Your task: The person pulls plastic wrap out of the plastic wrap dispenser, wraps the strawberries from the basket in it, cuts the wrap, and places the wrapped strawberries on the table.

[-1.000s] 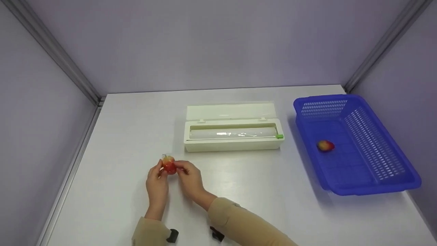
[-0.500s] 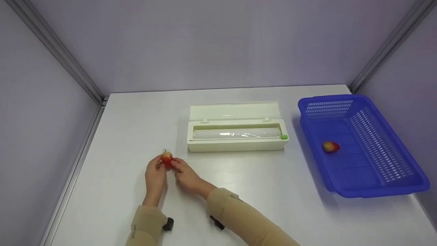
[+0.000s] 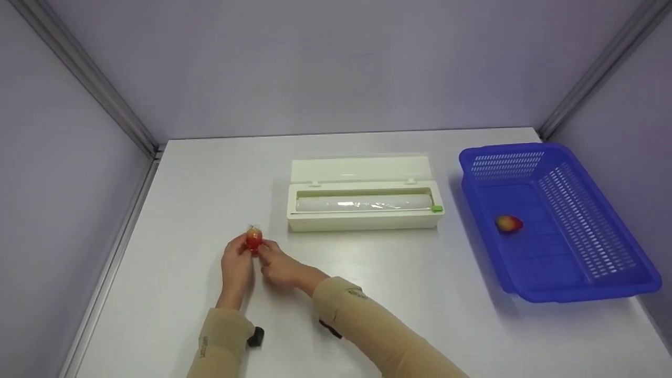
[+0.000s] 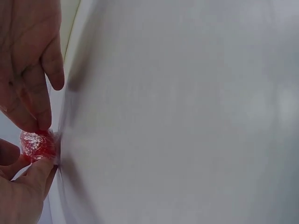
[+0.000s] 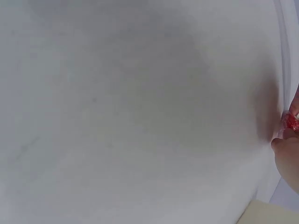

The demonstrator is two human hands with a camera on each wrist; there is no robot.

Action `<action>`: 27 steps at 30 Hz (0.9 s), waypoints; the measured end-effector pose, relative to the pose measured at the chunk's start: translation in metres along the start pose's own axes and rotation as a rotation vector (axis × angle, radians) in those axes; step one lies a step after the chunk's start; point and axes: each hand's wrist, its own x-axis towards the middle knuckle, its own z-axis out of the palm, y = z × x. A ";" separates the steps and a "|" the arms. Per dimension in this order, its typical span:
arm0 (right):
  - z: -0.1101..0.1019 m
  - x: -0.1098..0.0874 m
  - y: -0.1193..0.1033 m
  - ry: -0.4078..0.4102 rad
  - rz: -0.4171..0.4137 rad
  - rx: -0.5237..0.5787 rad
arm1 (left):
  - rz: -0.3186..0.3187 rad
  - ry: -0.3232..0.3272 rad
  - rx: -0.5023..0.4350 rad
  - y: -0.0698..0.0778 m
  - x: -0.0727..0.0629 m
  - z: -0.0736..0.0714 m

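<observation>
A small red-and-yellow fruit, wrapped in clear film, is held between both hands above the left part of the table. My left hand grips its left side with thumb and fingers. From the right, my right hand pinches at its lower side with the fingertips. In the left wrist view, shiny wrinkled film covers the red fruit; the right hand reaches it from above, the left hand from below. Only a bit of the fruit shows in the right wrist view, by the right hand's thumb.
A white film dispenser, lid raised, holds a roll of film and has a green slider. On the right stands a blue basket with another red-and-yellow fruit in it. Panels enclose the white table.
Both hands have shifted slightly away from the body and to the left with the wrapped fruit. The right hand's fingers have moved to the fruit's lower side. The head view has shifted a little.
</observation>
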 end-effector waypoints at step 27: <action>-0.013 -0.011 0.016 0.113 -0.008 -0.055 | -0.004 0.016 0.065 -0.007 0.008 -0.002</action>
